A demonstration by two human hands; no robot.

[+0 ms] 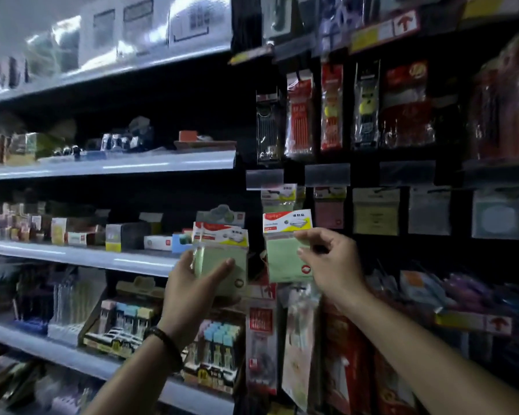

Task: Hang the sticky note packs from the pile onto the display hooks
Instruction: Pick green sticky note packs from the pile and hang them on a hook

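Weight seemed slight, the surface slick. My left grip [192,289] clasped the pile [218,251] from below; my right grip [333,265] pinched one pack [282,259] at its side, just below the hung packs [277,194]. Better held by the stiff header card [286,221], I judged.

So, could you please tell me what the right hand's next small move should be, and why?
Probably raise the single green pack in the right hand toward the matching green packs hanging just above it. Its header sits below their level, and the left hand holds the remaining stack.
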